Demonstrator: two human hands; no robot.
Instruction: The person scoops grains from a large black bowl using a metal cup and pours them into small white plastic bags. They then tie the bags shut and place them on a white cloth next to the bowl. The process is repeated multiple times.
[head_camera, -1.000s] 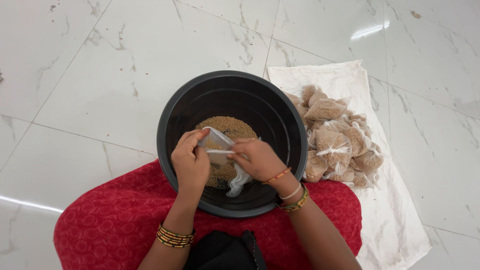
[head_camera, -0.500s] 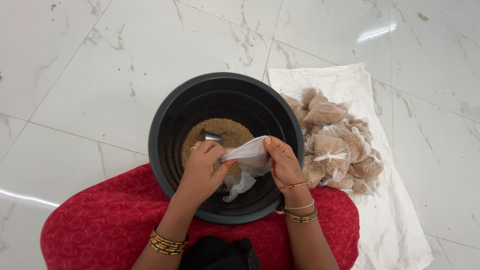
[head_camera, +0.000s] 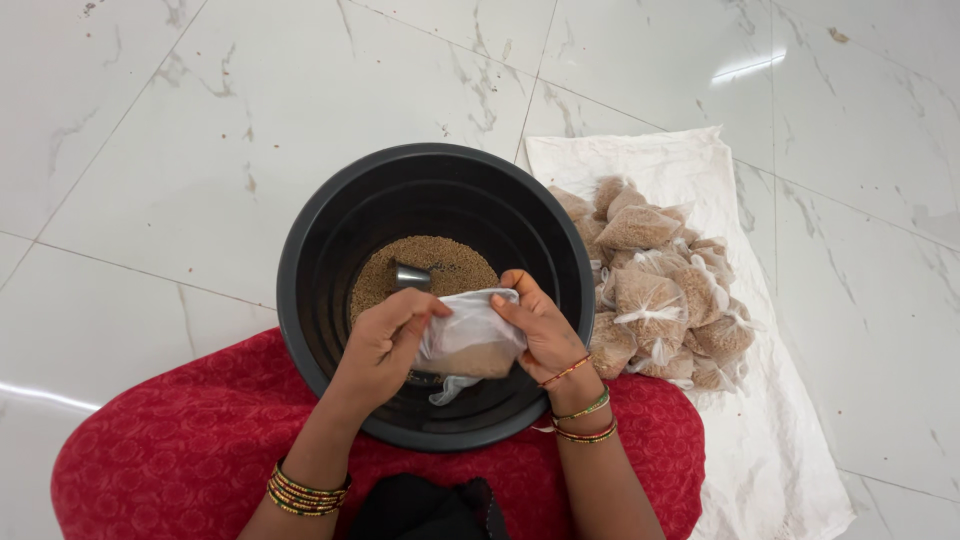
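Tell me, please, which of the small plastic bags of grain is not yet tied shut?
The bag held between both hands over the black tub; those piled on the white cloth are knotted.

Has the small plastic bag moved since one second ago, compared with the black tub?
Yes. The small plastic bag moved toward the near rim of the black tub, away from the grain heap.

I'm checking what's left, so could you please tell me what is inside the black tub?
Inside the black tub lie brown grain and a metal cup. The hands and bag cover the grain's near part.
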